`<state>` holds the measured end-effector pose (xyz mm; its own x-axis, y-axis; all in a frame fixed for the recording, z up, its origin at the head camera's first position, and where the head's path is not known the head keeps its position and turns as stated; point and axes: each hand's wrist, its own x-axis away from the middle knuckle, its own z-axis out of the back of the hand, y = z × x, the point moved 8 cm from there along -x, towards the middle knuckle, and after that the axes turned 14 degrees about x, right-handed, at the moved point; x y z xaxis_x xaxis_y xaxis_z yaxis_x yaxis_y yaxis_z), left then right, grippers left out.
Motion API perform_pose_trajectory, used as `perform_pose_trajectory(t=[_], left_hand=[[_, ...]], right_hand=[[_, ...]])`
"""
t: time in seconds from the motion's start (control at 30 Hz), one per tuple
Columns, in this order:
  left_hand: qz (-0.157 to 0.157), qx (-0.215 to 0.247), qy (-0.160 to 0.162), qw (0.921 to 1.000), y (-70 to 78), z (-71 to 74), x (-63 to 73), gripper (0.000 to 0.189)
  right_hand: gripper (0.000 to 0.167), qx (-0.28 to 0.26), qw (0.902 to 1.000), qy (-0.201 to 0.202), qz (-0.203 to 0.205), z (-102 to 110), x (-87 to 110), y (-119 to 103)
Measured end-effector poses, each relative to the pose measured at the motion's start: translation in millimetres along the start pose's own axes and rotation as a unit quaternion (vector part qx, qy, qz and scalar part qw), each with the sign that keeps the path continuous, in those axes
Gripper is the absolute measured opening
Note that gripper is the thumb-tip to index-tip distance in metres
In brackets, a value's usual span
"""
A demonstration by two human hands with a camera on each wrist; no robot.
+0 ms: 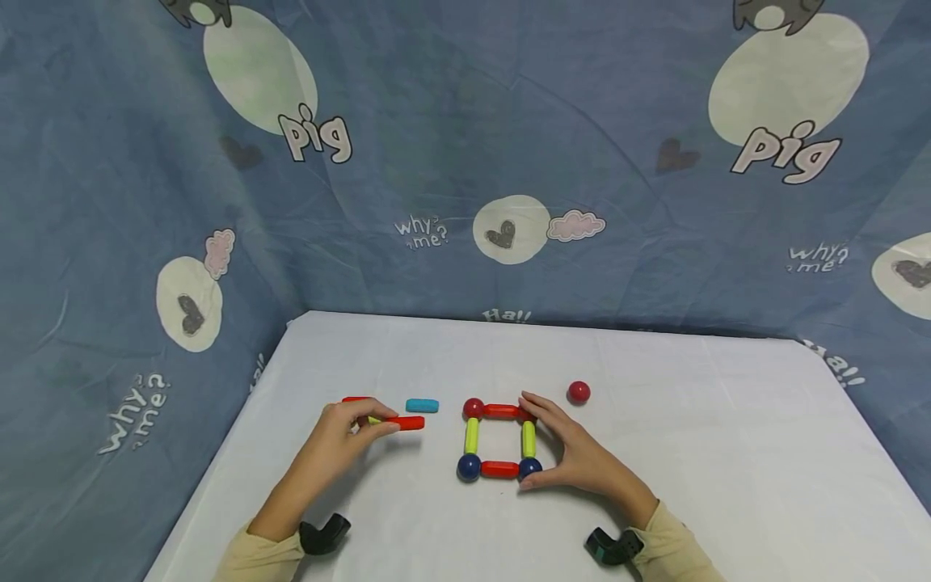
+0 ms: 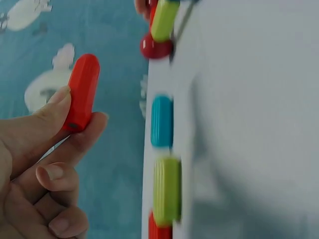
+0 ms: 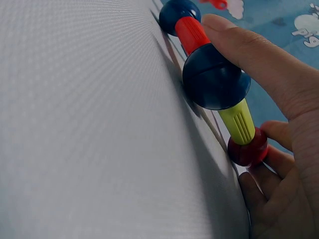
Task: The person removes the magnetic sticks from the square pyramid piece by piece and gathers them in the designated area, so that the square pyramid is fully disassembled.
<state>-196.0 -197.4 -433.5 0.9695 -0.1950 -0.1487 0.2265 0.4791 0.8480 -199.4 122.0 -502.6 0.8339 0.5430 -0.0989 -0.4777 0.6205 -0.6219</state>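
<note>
Between thumb and fingertips my left hand (image 1: 345,432) pinches a red rod (image 2: 83,89), raised above the white tabletop. My right hand (image 1: 578,459) spans the right side of a square frame (image 1: 499,470) built of rods and balls lying on the table. Its thumb is on the near right dark blue ball (image 3: 214,77), and its fingers hold the far right red ball (image 3: 249,148). Two red rods and two yellow-green rods form the frame's sides. Dark blue balls sit at the near corners, red ones at the far corners.
A blue rod (image 1: 422,406) lies left of the frame. Beyond the left hand are a yellow-green rod (image 2: 167,191) and another red rod (image 1: 354,399), partly hidden in the head view. One loose red ball (image 1: 579,393) lies behind the right hand. A patterned blue cloth (image 1: 451,162) hangs behind the table.
</note>
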Motion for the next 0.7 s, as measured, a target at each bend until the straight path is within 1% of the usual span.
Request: perform_pose_trajectory(t=[0.03,0.1,0.23,0.3,0.43,0.53,0.7], left_hand=[[-0.002,-0.004,0.006,1.0000,-3.5,5.9,2.8,0.015],[0.008,-0.011,0.009,0.9999,-12.5,15.9,7.5,0.017],[0.044,-0.015,-0.007,0.9989,-33.3,28.7,11.7,0.016],[0.055,-0.014,-0.016,0.9982,-43.1,32.8,11.3,0.016],[0.068,-0.005,-0.034,0.9971,-58.9,36.7,9.1,0.014],[0.075,0.003,-0.048,0.9960,-66.2,36.7,9.3,0.014],[0.084,0.003,-0.051,0.9951,-75.1,37.7,9.8,0.014]], right_hand=[[0.111,0.000,1.0000,0.000,-0.001,0,0.1,0],[0.111,0.000,1.0000,0.000,-0.001,0,0.2,0],[0.111,-0.002,1.0000,0.000,0.001,0,0.6,1],[0.111,-0.004,1.0000,0.001,0.004,0,0.7,1],[0.111,-0.003,1.0000,0.002,0.004,-1,0.8,1],[0.112,-0.001,1.0000,0.002,0.002,-1,0.8,1],[0.112,-0.001,1.0000,0.001,0.001,-1,0.7,1]])
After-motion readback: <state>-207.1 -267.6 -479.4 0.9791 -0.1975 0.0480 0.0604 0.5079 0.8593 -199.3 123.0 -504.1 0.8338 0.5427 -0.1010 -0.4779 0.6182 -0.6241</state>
